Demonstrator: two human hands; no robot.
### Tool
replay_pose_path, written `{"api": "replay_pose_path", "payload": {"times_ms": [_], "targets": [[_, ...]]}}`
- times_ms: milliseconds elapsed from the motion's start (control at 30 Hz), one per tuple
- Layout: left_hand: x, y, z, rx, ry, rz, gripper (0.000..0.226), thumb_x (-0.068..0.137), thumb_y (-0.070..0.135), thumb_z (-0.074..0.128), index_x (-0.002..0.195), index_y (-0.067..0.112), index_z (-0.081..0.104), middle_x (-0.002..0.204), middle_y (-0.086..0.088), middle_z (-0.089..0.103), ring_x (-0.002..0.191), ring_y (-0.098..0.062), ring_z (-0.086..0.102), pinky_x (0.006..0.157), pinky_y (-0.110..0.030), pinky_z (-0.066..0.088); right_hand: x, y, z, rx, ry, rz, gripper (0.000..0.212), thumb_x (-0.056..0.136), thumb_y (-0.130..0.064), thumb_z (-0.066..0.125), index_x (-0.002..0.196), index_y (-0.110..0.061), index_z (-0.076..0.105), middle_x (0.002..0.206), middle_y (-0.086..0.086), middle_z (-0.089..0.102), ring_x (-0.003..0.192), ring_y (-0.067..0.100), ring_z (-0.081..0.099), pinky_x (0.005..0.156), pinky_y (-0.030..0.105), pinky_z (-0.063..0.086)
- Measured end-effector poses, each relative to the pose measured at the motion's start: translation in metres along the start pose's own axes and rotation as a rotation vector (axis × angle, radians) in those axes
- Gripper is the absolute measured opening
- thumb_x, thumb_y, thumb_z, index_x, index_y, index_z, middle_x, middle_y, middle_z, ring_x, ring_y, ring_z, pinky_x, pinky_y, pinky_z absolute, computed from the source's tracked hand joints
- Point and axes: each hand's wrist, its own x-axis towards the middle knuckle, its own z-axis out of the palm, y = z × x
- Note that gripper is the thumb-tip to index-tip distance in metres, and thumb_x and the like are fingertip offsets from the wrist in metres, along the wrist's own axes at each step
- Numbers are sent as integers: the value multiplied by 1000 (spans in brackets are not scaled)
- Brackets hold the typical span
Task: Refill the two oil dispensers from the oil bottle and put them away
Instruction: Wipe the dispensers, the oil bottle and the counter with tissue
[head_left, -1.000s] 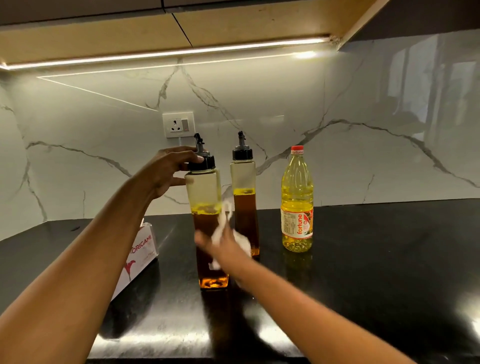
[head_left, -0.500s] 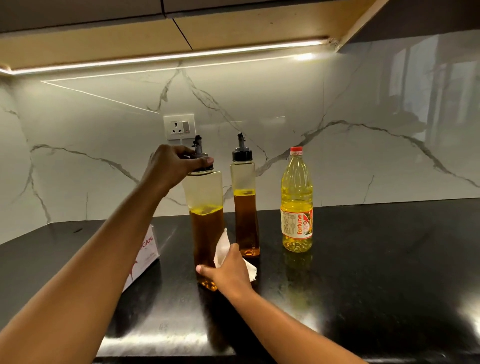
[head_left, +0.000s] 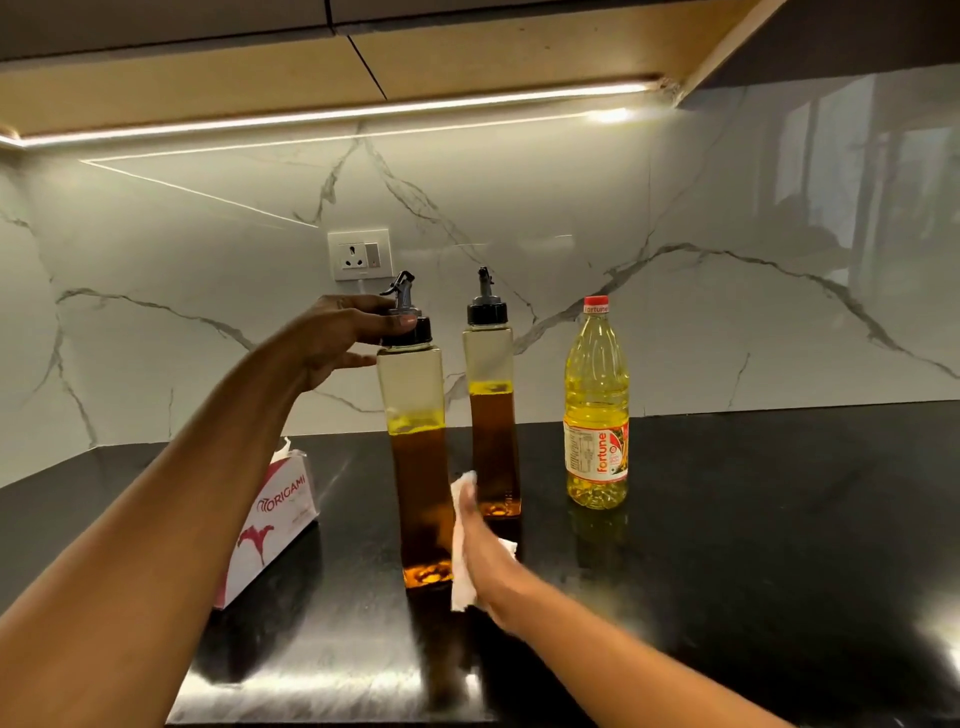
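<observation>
Left hand (head_left: 340, 338) gripping dispenser (head_left: 415, 467), right hand (head_left: 480, 551) pressing tissue (head_left: 461, 590) against its side

Both arms are bare as far as they show: left arm (head_left: 156, 519) in the lower left of the frame, right arm (head_left: 597, 654) at lower centre. Left hand (head_left: 345, 332) and right hand (head_left: 480, 545) are bare too; a short thumbnail (head_left: 408, 320) shows on the left.

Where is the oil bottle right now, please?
In the head view the oil bottle stands upright on the counter, just right of the rear dispenser, near the wall.
</observation>
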Motion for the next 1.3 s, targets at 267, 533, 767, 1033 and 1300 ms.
{"api": "replay_pose_path", "payload": {"times_ms": [267,533,767,1033,1300], "targets": [[-6,3,-2,-24,-4,10,17,84,14,66,97,23,62,95,1,66,90,-10,60,78,-30,48,12,-104,-3,155,-26,-338,83,80,-77,8,150,-33,6,158,5,10,143,33,16,112,55,15],[-5,2,-2,-39,-11,12,16,84,12,65,94,24,62,95,1,66,89,-10,60,77,-29,49,5,-52,-2,70,-110,-102,88,74,-82,4,148,-36,-7,158,2,-9,144,30,-7,111,58,-3],[-2,-6,-9,-39,-37,21,37,74,20,68,111,18,63,101,-1,68,94,-12,62,89,-36,49,0,-74,0,-52,-42,-254,72,87,-69,9,149,-35,-4,159,2,1,144,30,6,112,56,11],[8,-15,-18,-152,-206,35,72,49,42,91,112,19,65,113,-2,71,111,-16,64,83,-28,57,31,2,-16,-292,151,-162,72,70,-38,80,127,-21,41,127,-2,54,119,19,49,99,36,43],[-3,-7,8,251,152,215,31,74,48,70,92,22,68,87,3,66,82,-5,59,64,-22,46,21,2,19,-473,483,-282,65,69,-46,78,114,-20,39,120,1,55,113,22,53,93,34,46]]}}
